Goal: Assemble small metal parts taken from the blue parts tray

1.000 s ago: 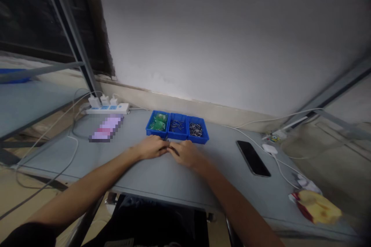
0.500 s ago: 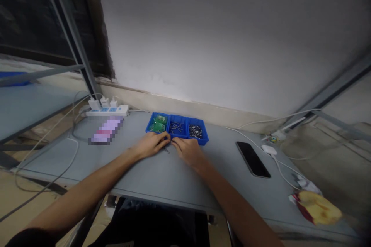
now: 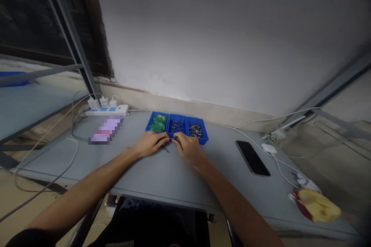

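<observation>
Left to right: a blue rectangular plastic bin is holding shiny green packets. Before it, the bare left hand is apparently pinching one end of a slim, metallic-looking piece; loose slender metal parts are lying by its fingers. A middle blue bin and a right blue bin, both containing small metal pieces, are sitting close behind, presumably for short reaches. The right hand is pinching the opposite end, likely for control. Forearms are converging inward, fingers bending together low over the grey tabletop.

L hand nr R hand
</observation>
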### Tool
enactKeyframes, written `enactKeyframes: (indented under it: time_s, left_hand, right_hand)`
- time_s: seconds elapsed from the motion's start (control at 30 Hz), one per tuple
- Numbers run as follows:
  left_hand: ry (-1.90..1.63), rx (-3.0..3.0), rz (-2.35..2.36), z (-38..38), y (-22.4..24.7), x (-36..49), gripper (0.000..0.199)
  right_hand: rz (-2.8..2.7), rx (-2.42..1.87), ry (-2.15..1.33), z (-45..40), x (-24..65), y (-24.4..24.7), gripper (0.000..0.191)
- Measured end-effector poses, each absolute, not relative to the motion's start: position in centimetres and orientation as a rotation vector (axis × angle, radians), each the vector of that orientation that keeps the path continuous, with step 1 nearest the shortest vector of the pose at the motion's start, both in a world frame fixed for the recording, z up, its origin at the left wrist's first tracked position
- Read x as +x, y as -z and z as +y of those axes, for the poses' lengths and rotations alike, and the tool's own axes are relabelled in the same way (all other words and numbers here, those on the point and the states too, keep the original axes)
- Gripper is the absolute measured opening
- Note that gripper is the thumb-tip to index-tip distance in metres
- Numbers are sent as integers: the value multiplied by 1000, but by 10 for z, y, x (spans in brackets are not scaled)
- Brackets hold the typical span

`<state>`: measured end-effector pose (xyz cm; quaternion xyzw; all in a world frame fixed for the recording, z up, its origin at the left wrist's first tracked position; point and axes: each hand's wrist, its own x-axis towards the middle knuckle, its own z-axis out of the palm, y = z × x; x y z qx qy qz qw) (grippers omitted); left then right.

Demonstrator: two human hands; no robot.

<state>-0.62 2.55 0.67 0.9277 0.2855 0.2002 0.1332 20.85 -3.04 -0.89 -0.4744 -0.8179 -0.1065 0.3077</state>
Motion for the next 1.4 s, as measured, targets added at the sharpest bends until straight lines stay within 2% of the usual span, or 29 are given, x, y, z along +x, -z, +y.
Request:
enactKeyframes:
  time_s: [0.17, 0.33, 0.47, 0.6, 0.73, 0.87, 1.27, 1.4]
  left_hand:
    - [-581, 2692, 817, 25, -6, -6, 35]
    - [-604, 2670, 812, 24, -7, -6, 33]
    - [-595, 2685, 773, 24, -7, -7, 33]
    - [-590, 2682, 772, 25, -6, -7, 34]
    - [-586, 2686, 753, 25, -6, -7, 35]
    - [-573, 2675, 766, 25, -7, -7, 34]
    - [-572, 2686, 747, 24, -8, -7, 34]
    - [-581, 2681, 745, 25, -7, -7, 34]
  right_hand:
    - [-2165, -1292, 322, -26, 209, 13, 31]
    - [-2174, -1219, 264, -27, 209, 13, 26]
    - [-2172, -1249, 295, -27, 210, 12, 32]
    - [-2204, -1201, 247, -28, 210, 12, 25]
    - [-2207, -1219, 270, -29, 210, 10, 31]
    - [-2225, -1141, 225, -29, 210, 10, 25]
    - [-2211, -1161, 252, -28, 211, 12, 30]
    - [-2238, -1125, 225, -29, 210, 11, 24]
